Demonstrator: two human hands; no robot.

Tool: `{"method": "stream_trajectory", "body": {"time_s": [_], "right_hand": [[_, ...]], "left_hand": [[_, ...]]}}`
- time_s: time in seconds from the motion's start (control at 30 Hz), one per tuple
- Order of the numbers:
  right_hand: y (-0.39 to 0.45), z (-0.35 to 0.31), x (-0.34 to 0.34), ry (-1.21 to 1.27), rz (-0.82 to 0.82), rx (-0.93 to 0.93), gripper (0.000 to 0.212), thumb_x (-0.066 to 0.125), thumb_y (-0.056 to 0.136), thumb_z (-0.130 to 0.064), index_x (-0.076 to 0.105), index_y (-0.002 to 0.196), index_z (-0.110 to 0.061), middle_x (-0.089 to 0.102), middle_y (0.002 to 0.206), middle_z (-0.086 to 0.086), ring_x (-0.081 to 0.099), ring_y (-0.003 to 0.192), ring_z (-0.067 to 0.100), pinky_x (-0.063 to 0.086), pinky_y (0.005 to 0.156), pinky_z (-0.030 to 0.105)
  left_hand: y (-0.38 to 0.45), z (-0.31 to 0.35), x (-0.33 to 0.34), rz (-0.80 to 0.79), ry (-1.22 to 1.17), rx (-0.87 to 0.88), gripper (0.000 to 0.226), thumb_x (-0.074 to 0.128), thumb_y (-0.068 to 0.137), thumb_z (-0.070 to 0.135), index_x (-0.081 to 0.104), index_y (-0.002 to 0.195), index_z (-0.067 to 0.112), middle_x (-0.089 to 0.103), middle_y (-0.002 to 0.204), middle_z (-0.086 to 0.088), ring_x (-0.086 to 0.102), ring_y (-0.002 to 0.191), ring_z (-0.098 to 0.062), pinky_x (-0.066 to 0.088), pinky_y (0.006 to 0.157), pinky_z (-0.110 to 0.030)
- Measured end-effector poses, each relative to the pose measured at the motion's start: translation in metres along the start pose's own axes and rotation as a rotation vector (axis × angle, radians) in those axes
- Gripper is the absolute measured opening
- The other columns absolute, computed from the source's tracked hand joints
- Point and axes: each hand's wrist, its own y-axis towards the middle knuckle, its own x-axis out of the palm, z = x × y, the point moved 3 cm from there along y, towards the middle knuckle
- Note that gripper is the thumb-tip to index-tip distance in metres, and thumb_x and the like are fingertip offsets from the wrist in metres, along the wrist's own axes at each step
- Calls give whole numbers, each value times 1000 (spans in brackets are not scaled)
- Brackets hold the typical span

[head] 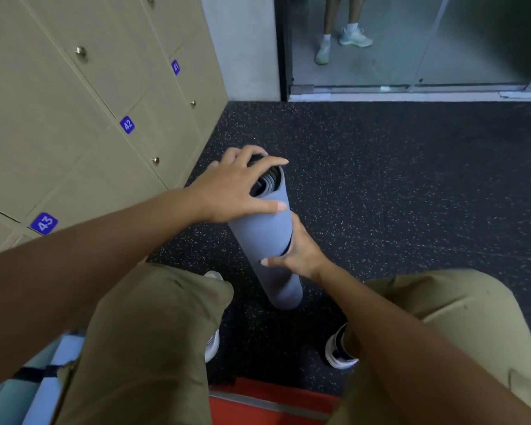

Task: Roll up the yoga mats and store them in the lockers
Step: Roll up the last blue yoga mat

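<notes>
A rolled blue-grey yoga mat (269, 237) stands nearly upright on the dark floor between my knees, its spiral top end facing me. My left hand (236, 185) lies over that top end, fingers spread across the rim and thumb down the side. My right hand (298, 253) grips the roll at mid-height from the right, thumb across the front. The beige lockers (74, 118) fill the left, all doors closed, with blue number plates 41, 42 and 43.
Speckled black rubber floor (396, 185) stretches ahead. A glass door (411, 50) stands at the back, with another person's legs and sneakers (347, 41) behind it. A light-blue mat (37, 381) lies at bottom left, a red mat (267, 403) by my feet.
</notes>
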Motion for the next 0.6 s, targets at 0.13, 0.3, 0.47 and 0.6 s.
{"method": "stream_trajectory", "body": {"time_s": [0.13, 0.3, 0.47, 0.6], "right_hand": [[5, 3, 3, -1, 7, 14, 127, 97, 59, -34, 18, 157, -37, 33, 157, -11, 36, 139, 9, 36, 117, 40], [6, 14, 9, 3, 41, 77, 126, 97, 58, -36, 18, 156, -38, 36, 154, -9, 40, 136, 13, 40, 113, 42], [9, 18, 7, 72, 47, 139, 136, 98, 51, -41, 13, 157, -40, 39, 153, -7, 42, 137, 16, 43, 112, 47], [11, 6, 6, 130, 123, 89, 139, 99, 45, -49, 16, 156, -39, 38, 156, -11, 41, 140, 11, 41, 115, 45]], "left_hand": [[6, -3, 6, -13, 5, -31, 90, 40, 69, 89, 21, 150, 55, 24, 151, 10, 25, 141, -24, 33, 112, -57], [14, 4, 28, 71, 73, -93, 90, 53, 74, 83, 22, 151, 50, 26, 152, 6, 29, 139, -26, 38, 107, -57], [25, 10, 30, 94, 74, -137, 94, 49, 72, 86, 18, 154, 54, 20, 163, 5, 25, 145, -30, 38, 109, -60], [23, 14, 34, 193, 111, -173, 93, 47, 73, 87, 17, 156, 55, 6, 170, 1, 14, 152, -37, 30, 114, -64]]}}
